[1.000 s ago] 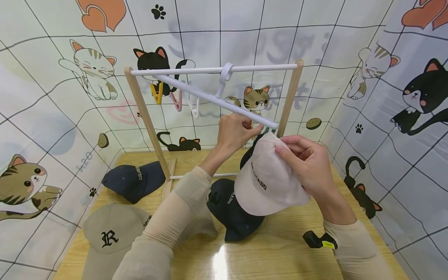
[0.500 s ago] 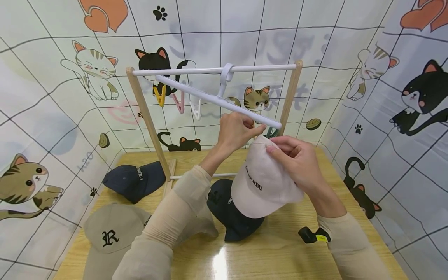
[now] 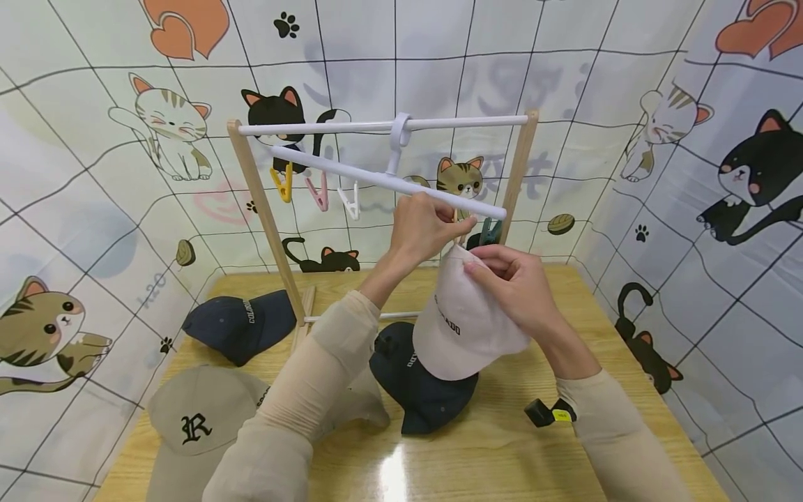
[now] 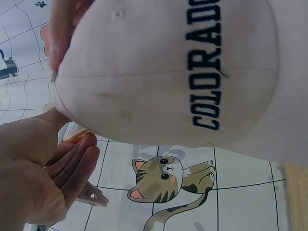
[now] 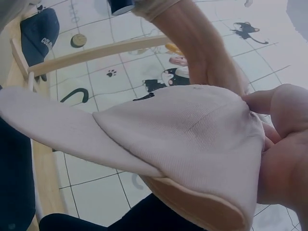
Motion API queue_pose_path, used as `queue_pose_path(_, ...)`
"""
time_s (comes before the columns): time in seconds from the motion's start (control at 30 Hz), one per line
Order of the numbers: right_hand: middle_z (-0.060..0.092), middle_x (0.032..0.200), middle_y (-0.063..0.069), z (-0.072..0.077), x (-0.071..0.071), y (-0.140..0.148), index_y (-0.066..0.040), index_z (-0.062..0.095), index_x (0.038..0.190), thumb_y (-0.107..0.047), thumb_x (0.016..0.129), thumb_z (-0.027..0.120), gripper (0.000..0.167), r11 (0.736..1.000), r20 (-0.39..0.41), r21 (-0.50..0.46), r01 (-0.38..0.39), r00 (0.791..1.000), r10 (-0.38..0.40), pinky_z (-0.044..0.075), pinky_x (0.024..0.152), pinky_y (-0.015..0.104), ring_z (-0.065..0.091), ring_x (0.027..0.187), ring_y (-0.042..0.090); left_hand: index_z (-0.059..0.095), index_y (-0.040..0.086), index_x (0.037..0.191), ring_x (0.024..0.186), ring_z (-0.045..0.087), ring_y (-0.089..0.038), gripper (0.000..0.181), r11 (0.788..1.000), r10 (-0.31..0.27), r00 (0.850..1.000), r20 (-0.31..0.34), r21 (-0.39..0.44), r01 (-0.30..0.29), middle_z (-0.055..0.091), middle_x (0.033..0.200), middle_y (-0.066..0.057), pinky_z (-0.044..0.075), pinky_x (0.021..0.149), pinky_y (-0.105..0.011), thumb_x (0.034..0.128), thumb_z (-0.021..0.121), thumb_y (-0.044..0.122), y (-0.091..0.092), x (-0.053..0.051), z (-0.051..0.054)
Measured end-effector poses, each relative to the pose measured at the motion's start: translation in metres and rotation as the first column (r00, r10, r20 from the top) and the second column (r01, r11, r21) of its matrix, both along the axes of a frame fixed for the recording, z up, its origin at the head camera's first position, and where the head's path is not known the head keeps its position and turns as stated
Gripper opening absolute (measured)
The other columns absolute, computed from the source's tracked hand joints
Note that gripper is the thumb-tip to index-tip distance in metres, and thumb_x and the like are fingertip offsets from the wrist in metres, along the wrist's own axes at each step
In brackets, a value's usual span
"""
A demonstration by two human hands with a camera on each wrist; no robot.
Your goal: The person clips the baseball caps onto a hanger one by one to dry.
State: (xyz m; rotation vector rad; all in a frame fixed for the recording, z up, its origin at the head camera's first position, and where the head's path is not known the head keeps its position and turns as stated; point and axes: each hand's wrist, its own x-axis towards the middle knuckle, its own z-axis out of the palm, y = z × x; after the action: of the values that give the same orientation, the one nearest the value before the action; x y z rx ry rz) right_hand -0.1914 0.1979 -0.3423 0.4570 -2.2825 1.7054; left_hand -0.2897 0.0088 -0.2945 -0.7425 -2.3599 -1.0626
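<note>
My right hand (image 3: 517,282) pinches the crown of a pale pink cap (image 3: 467,321), its brim hanging down and the dark lettering facing forward. Just under the white hanger's bar (image 3: 376,178), my left hand (image 3: 420,226) has its fingers curled round a small orange clip (image 4: 76,134), mostly hidden, beside the cap's top. In the right wrist view, the pink cap (image 5: 192,125) hangs from the fingertips of my right hand (image 5: 284,144). A dark green clip (image 3: 491,230) hangs near the hanger's right end, with something dark below it, partly behind my right hand.
Yellow (image 3: 282,183), pink (image 3: 318,192) and white (image 3: 349,202) clips hang at the hanger's left. The hanger hooks on the rack's top rod (image 3: 326,128). On the table lie navy caps (image 3: 241,324) (image 3: 426,397) and a beige cap (image 3: 203,411), with another beige piece under my left arm.
My right hand has carried the pink cap left and slightly up, closer to my left hand. My left hand has risen slightly, and the hanger tilts less steeply, its right end higher.
</note>
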Motion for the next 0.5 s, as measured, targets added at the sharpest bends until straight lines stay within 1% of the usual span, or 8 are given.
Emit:
queue_pose_path(0.13,0.085,0.098,-0.021,-0.002,-0.007,-0.002,0.000,0.079,0.127,-0.017,0.108,0.078,0.026,1.000,-0.001,0.022,0.013,1.000,-0.013,0.060,0.074,0.020,0.076,0.082,0.003,0.064,0.020,0.051,0.051,0.034,-0.001,0.054,1.000,0.001,1.000,-0.010,-0.007,-0.001,0.047,0.047,0.013,0.017,0.051,-0.019,0.0942,0.092,0.038,0.000,-0.002,0.002)
queue_pose_path(0.2,0.088,0.101,-0.013,-0.002,-0.010,-0.004,0.000,0.080,0.127,-0.018,0.108,0.078,0.026,0.999,-0.002,0.036,0.025,1.000,-0.025,0.060,0.075,0.020,0.077,0.084,0.003,0.065,0.019,0.052,0.051,0.035,-0.001,0.054,1.000,0.002,1.000,-0.011,-0.009,-0.002,0.048,0.047,0.012,0.017,0.051,-0.019,0.0946,0.092,0.037,0.000,-0.003,0.003)
queue_pose_path(0.27,0.089,0.105,-0.001,-0.002,-0.011,-0.006,0.000,0.080,0.127,-0.019,0.108,0.078,0.026,0.998,-0.004,0.050,0.041,0.999,-0.040,0.061,0.075,0.020,0.078,0.084,0.002,0.065,0.019,0.052,0.050,0.035,-0.001,0.053,1.000,0.001,1.000,-0.003,-0.008,-0.001,0.048,0.047,0.012,0.017,0.051,-0.019,0.0949,0.091,0.037,-0.001,-0.003,0.004)
queue_pose_path(0.37,0.088,0.113,0.017,-0.002,-0.012,-0.009,0.000,0.080,0.127,-0.021,0.108,0.078,0.028,0.995,-0.007,0.077,0.066,0.998,-0.066,0.061,0.075,0.019,0.078,0.085,0.001,0.064,0.019,0.051,0.049,0.033,-0.001,0.054,1.000,0.003,1.000,0.009,0.004,-0.003,0.046,0.046,0.012,0.017,0.050,-0.019,0.0950,0.092,0.036,-0.002,-0.005,0.005)
queue_pose_path(0.43,0.086,0.116,0.023,-0.001,-0.013,-0.010,-0.001,0.080,0.128,-0.021,0.108,0.078,0.029,0.993,-0.005,0.088,0.083,0.997,-0.083,0.061,0.076,0.019,0.078,0.085,-0.001,0.063,0.019,0.051,0.049,0.031,-0.002,0.055,1.000,0.004,1.000,0.014,0.014,-0.004,0.046,0.046,0.012,0.016,0.050,-0.019,0.0950,0.092,0.036,-0.002,-0.006,0.006)
queue_pose_path(0.5,0.085,0.117,0.024,0.000,-0.015,-0.012,-0.001,0.080,0.128,-0.022,0.108,0.078,0.030,0.990,-0.005,0.098,0.100,0.995,-0.100,0.061,0.077,0.017,0.077,0.086,-0.003,0.063,0.019,0.051,0.049,0.031,-0.002,0.055,1.000,0.007,1.000,0.011,0.020,-0.007,0.046,0.046,0.011,0.016,0.050,-0.019,0.0951,0.092,0.035,-0.003,-0.007,0.006)
